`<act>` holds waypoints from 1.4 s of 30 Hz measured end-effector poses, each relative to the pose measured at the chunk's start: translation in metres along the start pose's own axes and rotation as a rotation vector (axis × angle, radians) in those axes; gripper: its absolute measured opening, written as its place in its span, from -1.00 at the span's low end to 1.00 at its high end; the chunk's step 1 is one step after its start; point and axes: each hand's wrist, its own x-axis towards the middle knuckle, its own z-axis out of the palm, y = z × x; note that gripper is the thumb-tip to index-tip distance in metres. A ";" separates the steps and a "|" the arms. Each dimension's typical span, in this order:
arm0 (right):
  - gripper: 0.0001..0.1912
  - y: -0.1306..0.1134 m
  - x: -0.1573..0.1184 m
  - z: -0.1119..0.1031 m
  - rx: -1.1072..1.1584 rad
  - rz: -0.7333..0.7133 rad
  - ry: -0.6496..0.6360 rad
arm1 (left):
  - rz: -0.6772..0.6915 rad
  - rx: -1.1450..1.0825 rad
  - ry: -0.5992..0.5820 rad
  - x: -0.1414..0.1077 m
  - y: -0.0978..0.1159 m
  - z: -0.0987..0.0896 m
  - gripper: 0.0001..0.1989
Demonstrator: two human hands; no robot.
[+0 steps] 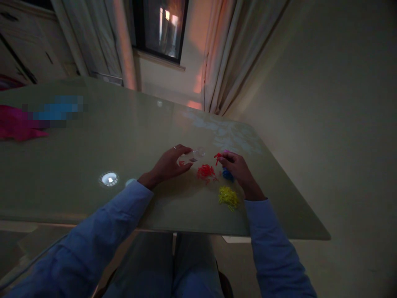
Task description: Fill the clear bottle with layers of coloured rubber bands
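My left hand (pixel 169 164) is curled around a small clear bottle (pixel 187 158), which lies tilted with its round mouth toward the right. Some red bits show inside it, near my fingers. My right hand (pixel 235 164) pinches a few thin red strips (pixel 217 157) just right of the bottle's mouth. Between and below the hands lies a pile of red strips (pixel 205 172). A blue pile (pixel 228 174) sits partly hidden under my right hand, with a bit of pink (pixel 226 151) behind the fingers. Nearer to me is a pile of yellow strips (pixel 228 197).
The glossy table (pixel 77 198) ends at a front edge by my lap and a slanting right edge. A pink cloth-like thing (pixel 17 124) and a blurred-out blue thing (pixel 57 108) lie at the far left. Curtains (pixel 226 54) and a window stand behind the table.
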 end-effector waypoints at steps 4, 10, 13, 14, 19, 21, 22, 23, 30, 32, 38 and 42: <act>-0.67 -0.016 -0.003 0.000 0.102 -0.016 0.027 | -0.007 -0.006 -0.020 0.000 0.005 -0.001 -0.68; -0.73 -0.043 -0.009 0.001 0.090 -0.112 -0.036 | -0.001 0.010 -0.049 0.001 0.006 0.001 -0.67; -0.75 -0.049 -0.008 0.003 0.070 -0.146 -0.058 | 0.005 0.025 -0.072 0.000 0.005 0.002 -0.66; -0.76 -0.050 -0.007 0.004 0.070 -0.153 -0.064 | 0.008 0.030 -0.078 0.000 0.005 0.003 -0.65; -0.78 -0.049 -0.002 0.012 0.062 -0.179 -0.082 | 0.019 0.048 -0.097 0.000 0.004 0.005 -0.63; -0.78 -0.047 -0.002 0.015 0.055 -0.186 -0.075 | 0.021 0.046 -0.096 0.000 0.004 0.005 -0.63; -0.79 -0.047 -0.002 0.017 0.053 -0.185 -0.071 | 0.022 0.044 -0.095 0.000 0.004 0.005 -0.63; -0.79 -0.046 -0.002 0.018 0.053 -0.184 -0.065 | 0.022 0.042 -0.093 0.000 0.005 0.005 -0.63; -0.80 -0.043 -0.002 0.022 0.072 -0.201 -0.035 | 0.010 0.015 -0.097 0.001 0.007 0.004 -0.64; -0.80 -0.043 -0.001 0.023 0.076 -0.207 -0.019 | 0.008 0.008 -0.097 0.001 0.007 0.004 -0.64; -0.77 -0.043 -0.001 0.025 0.083 -0.206 0.006 | 0.013 0.013 -0.106 0.000 0.007 0.004 -0.64; -0.75 -0.045 -0.003 0.027 0.095 -0.209 0.036 | 0.019 0.020 -0.098 0.000 0.006 0.005 -0.65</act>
